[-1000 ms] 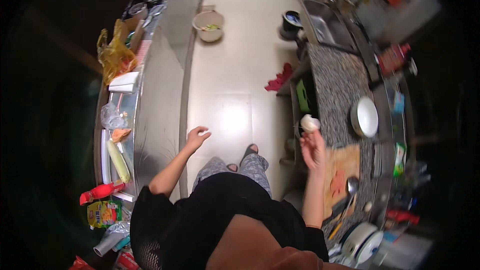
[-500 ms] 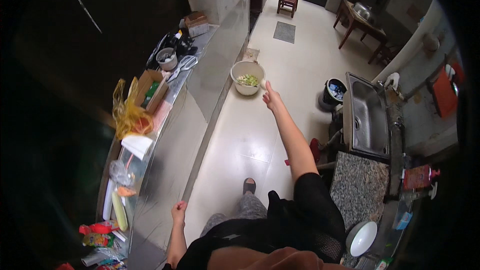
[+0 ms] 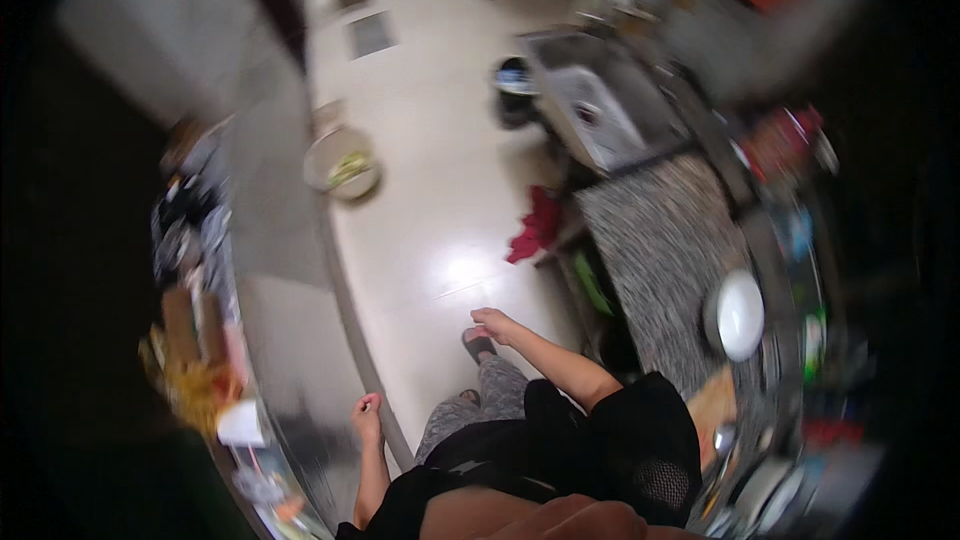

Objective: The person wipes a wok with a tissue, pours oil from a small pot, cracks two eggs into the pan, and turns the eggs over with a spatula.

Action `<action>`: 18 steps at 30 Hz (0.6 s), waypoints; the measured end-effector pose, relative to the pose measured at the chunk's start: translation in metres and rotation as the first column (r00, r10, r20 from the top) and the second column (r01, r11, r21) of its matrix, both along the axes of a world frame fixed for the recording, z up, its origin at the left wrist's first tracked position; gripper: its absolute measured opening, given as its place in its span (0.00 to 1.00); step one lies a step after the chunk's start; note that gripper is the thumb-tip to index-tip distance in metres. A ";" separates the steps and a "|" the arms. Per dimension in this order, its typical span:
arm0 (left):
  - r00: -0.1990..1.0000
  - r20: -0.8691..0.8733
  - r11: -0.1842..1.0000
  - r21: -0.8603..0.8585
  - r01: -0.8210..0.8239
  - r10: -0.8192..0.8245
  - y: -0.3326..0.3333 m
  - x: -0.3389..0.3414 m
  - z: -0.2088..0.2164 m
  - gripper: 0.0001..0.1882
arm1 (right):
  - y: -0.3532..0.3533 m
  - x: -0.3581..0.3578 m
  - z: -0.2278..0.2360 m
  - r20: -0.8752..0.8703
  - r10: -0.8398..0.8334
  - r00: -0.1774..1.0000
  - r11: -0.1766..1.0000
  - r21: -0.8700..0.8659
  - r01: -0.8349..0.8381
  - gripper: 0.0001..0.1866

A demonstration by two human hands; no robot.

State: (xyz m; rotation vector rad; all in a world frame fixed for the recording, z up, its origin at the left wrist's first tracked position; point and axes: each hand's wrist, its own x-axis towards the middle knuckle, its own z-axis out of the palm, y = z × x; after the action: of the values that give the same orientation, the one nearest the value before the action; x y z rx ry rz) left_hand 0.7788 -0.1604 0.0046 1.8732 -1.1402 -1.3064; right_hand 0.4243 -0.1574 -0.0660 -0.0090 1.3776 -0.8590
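Your R hand [image 3: 490, 325]: pulled back fr. off-white round bucket [image 3: 322, 155] vs 0.5 s ago; now just by your dark open-toed sandal [image 3: 480, 346] in view. Fingers loosely apart, nothing seen btwn.
Your L hand [image 3: 368, 418]: low, beside flat grey-faced L counter [image 3: 290, 310]; fingers curled, blurry, can't tell if pressed together.
Bucket: on pale floor [image 3: 420, 220], ahead & L of R fingers; R hand nearer. Round, no long axis; green scraps [image 3: 350, 167] inside.
Speckled grey granite counter [image 3: 650, 260]: R of R hand, apart, long axis away fr. you; white round bowl [image 3: 740, 315] on it.
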 end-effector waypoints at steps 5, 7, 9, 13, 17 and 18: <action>0.885 -0.116 0.890 0.013 0.456 -0.452 -0.034 -0.059 0.001 0.05 | 0.168 -0.008 0.039 -0.121 -0.430 0.895 0.897 -0.166 0.409 0.18; 0.783 -0.156 0.794 -0.017 0.607 -0.602 -0.023 -0.083 0.004 0.09 | 0.232 0.011 0.063 -0.070 -0.595 0.801 0.789 -0.239 0.566 0.17; 0.668 -0.194 0.690 -0.084 0.719 -0.719 0.001 -0.120 0.013 0.11 | 0.297 0.042 0.077 0.002 -0.722 0.692 0.681 -0.176 0.710 0.17; 0.408 -0.278 0.432 -0.028 0.902 -0.870 0.093 -0.174 0.032 0.14 | 0.409 0.094 0.105 0.076 -0.838 0.540 0.505 -0.266 0.821 0.17; 0.115 -0.285 0.147 -0.092 0.985 -0.952 0.199 -0.212 0.046 0.12 | 0.509 0.134 0.155 0.057 -0.941 0.334 0.292 -0.365 0.884 0.15; 0.060 -0.288 0.094 -0.105 0.990 -0.956 0.225 -0.220 0.055 0.11 | 0.533 0.142 0.153 0.060 -0.956 0.287 0.244 -0.378 0.893 0.14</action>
State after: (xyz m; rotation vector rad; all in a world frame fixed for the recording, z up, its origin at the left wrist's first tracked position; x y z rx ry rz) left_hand 0.5585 0.0649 0.0592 0.5713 -2.3820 -2.2687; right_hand 0.5661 0.3753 0.0865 0.5597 1.3068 -2.2063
